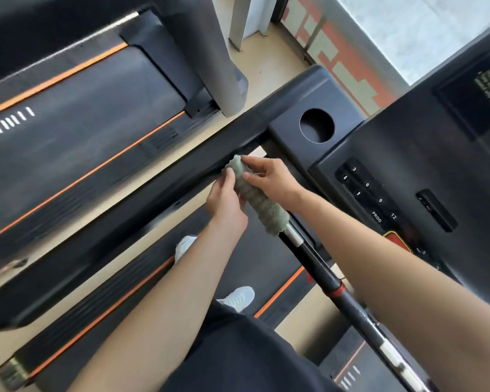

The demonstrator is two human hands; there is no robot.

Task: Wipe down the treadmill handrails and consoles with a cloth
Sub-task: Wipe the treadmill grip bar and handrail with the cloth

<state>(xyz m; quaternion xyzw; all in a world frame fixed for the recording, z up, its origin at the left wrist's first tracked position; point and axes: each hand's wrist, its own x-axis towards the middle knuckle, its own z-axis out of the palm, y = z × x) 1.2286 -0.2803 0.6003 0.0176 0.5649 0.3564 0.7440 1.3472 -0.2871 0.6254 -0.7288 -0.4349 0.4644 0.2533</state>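
Fuzzy grey-green cloth (256,203) wrapped round black-and-chrome tubular handlebar (313,257), dead centre. Gripping it, fingers curled: left hand (224,200), right hand (270,179). Handrail wiping under way; next likely slide toward five o'clock along bar, grip firm.

A green cloth (253,198) is wrapped around the black crossbar (314,258) near where it meets the long side handrail (125,222). The left hand (227,198) grips the cloth from the left and the right hand (270,176) from the right. The console (413,154) and its cup holder (316,125) sit to the right.

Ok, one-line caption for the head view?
Left hand and right hand hold a fluffy green cloth wrapped around the black treadmill bar.
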